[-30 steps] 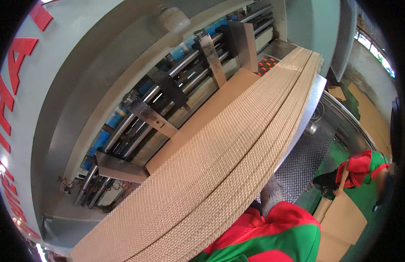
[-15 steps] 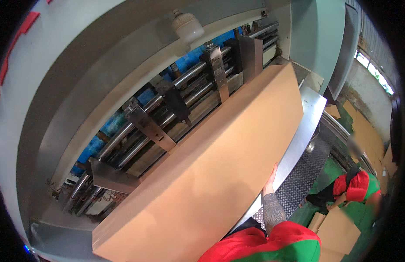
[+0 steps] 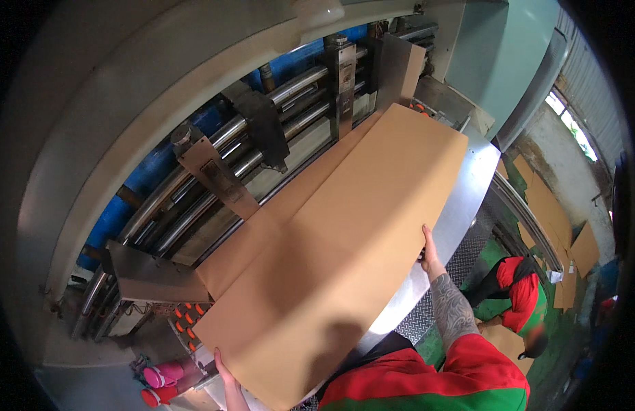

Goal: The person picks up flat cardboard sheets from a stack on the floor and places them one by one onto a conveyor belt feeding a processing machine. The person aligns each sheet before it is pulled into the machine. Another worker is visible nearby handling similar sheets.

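A long brown cardboard sheet lies slantwise over the machine's metal table, its far side between the upright metal guide plates. A crease runs along its length. My right hand grips the sheet's near edge right of the middle, thumb on top and fingers mostly hidden under it. My left hand holds the sheet's left end near its corner; only the thumb side shows, and the other fingers are out of sight.
Shiny bars and metal guide plates line the machine beyond the sheet. Orange rollers show at the left end, near pink and red rolled items. At the right, a co-worker bends over cardboard on the green floor.
The sheet has come down flatter, its far part now lying between the guide plates with the crease showing. My left hand has come into view at its left end; the head view has shifted.
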`<act>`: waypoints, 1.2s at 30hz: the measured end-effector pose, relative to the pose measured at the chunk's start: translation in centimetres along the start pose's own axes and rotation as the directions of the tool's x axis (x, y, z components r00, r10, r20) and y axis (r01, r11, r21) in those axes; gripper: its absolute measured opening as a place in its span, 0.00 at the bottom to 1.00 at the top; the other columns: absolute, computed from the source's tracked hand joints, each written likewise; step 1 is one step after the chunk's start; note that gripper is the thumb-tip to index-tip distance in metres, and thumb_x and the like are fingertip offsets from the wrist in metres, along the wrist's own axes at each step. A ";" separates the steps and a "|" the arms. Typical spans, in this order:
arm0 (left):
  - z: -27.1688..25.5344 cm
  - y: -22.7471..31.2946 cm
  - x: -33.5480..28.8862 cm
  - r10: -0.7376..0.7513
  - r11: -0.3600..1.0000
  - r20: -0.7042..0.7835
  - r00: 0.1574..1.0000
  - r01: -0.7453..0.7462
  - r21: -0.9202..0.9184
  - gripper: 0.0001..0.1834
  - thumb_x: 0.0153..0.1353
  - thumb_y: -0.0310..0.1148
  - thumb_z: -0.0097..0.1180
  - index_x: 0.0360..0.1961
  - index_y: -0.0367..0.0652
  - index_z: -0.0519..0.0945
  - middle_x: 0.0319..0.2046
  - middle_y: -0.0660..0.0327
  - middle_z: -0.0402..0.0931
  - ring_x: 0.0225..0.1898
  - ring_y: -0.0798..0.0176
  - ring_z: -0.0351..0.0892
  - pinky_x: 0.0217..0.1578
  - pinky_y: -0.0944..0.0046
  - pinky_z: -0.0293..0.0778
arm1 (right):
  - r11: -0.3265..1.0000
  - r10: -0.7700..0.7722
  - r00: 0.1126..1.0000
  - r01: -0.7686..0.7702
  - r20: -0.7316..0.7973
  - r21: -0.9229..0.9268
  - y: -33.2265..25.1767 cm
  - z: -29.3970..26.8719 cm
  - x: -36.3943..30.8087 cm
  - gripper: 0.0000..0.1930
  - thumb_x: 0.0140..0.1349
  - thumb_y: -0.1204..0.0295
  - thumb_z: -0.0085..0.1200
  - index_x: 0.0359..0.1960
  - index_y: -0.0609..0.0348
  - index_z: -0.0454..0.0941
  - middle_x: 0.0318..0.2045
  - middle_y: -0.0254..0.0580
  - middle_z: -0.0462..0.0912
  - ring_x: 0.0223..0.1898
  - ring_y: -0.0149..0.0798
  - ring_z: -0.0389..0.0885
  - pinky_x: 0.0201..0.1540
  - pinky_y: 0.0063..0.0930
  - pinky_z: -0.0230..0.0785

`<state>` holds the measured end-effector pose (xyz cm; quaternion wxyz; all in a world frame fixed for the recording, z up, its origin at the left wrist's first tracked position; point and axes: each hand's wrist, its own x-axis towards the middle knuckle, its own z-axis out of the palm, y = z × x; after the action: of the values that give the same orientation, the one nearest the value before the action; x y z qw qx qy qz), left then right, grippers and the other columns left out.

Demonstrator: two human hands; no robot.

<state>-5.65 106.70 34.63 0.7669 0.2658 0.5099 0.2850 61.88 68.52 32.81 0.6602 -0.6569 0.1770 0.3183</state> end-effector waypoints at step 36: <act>0.3 -8.2 4.4 0.055 0.935 -0.583 0.810 -0.247 -0.254 0.38 0.77 0.59 0.43 0.66 0.35 0.81 0.60 0.48 0.86 0.61 0.48 0.83 0.65 0.52 0.77 | 0.882 -0.159 0.984 0.106 0.079 0.459 2.6 19.2 14.9 0.40 0.76 0.40 0.54 0.80 0.51 0.68 0.76 0.40 0.75 0.75 0.47 0.74 0.76 0.47 0.68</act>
<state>-2.66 104.06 26.25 0.5874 0.0821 0.6386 0.4903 67.58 89.94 22.60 0.8243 -0.4761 0.1630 0.2594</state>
